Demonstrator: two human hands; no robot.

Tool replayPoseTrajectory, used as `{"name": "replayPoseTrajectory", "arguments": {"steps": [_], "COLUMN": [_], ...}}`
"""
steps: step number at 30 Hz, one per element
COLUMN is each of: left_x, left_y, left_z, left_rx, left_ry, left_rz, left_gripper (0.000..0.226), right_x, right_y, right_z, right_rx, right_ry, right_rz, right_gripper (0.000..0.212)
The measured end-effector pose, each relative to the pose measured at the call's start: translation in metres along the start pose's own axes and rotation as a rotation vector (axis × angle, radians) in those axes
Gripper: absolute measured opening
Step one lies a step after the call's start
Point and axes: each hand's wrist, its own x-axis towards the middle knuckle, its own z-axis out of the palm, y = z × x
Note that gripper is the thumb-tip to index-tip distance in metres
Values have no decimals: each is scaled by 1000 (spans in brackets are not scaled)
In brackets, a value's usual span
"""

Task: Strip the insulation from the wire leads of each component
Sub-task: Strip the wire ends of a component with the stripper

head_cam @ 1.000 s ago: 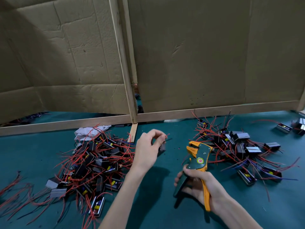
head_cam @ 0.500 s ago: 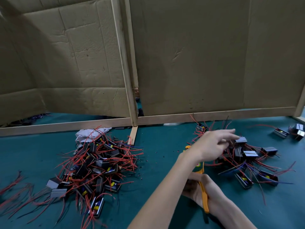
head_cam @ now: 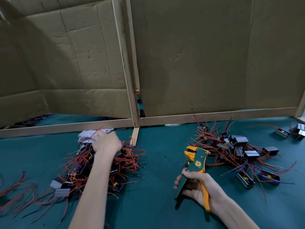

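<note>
Broadly, I see a cardboard partition (head_cam: 206,55) walling off the far edge of the green desk (head_cam: 156,204). Two heaps of small components with red leads lie on it. The left pile (head_cam: 77,172) is the bigger and more tangled, with a crumpled paper (head_cam: 85,134) at its far edge. The right pile (head_cam: 237,151) is looser and more spread out. A bare strip of desk lies between them.

The wire stripper (head_cam: 197,160) stands over that strip, close to the right pile and well apart from the left one. My right hand (head_cam: 198,185) has its fingers (head_cam: 177,181) wrapped round the handles. The handles are splayed and not squeezed, and the orange jaws point away from me with their mouth facing left.

My left hand (head_cam: 106,143) is down on the far top of the left pile, knuckles up and blurred. Its fingers are buried among the leads, so I cannot tell whether they have hold of a component.

I judge this to be the pick of the next piece. Everything hangs on the sideways gap: the work lies left of the tool, under the nearer left hand. A component should travel right, with its lead running left to right and the tip leading into the jaws.
</note>
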Motion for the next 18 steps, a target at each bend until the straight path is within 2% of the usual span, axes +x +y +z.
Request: {"name": "replayPoseTrajectory", "arguments": {"steps": [1,3,7,10,18], "left_x": [5,10,13,17,30], "left_y": [-7,-17,-20,-19,-15], "left_z": [4,14,26,28,26], "left_rx": [25,54,-39,-82,-95], "left_ry": [-71,-93,89,147,33], "left_rz": [-21,-7,31,12,24], "left_gripper": [41,44,41,39,43], "right_x": [0,1,1,1,0], "right_y": [0,0,0,0,0], "right_z": [-1,-1,-2,-2,-1], "right_rx": [2,3,4,1,0], "right_ry": [-2,-5,-6,-17,-22], "right_rz": [2,5,3,1,2], "right_gripper": [22,23,23,21,24]}}
